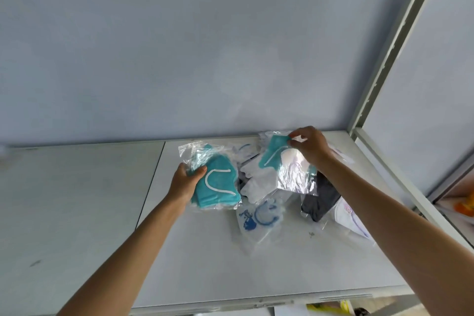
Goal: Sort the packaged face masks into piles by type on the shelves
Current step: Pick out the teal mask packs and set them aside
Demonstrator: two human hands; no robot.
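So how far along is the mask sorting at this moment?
Early. The left hand grips a stack of teal masks, the one type gathered. The right hand pinches another teal packet above the mixed heap. White, dark grey and blue-printed packets lie jumbled on the shelf.

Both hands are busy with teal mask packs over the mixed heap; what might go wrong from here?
1. The right hand pinches only the top edge of a teal mask pack; the slick bag could slip and fall back into the heap.
2. That pack hangs against a white mask pack and may drag it along.
3. The left hand grips a stack of teal packs by one side; the loose bags may fan out.
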